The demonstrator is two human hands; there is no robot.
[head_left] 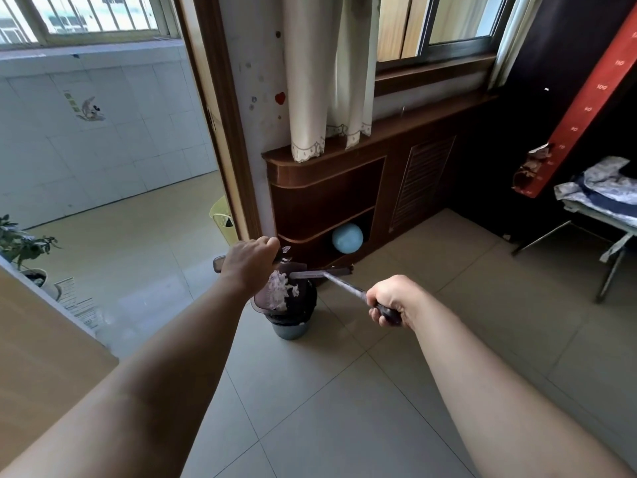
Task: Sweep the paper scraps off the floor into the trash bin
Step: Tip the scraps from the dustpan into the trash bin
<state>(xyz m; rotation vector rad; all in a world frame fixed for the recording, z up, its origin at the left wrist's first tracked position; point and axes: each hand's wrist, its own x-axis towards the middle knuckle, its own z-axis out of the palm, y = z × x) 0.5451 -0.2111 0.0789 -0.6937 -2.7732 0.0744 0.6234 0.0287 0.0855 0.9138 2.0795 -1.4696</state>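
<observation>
Left hand [250,265] grips the dustpan [262,303] handle, tipping it steeply so the paper scraps [281,291] slide toward the trash bin [289,331] right below. The brush [322,273] head sits at the pan, probably to nudge clingy bits out, with the right hand [391,301] wrapped round its handle.

1. Large pale tiles cover the floor [344,408].
2. A dark wooden cabinet [327,188] stands under the window [458,19], with a blue ball [347,238] on its low shelf.
3. A white curtain [327,81] hangs down onto the cabinet top.
4. On the left are a white tiled wall [103,132] and a potted plant [24,246].
</observation>
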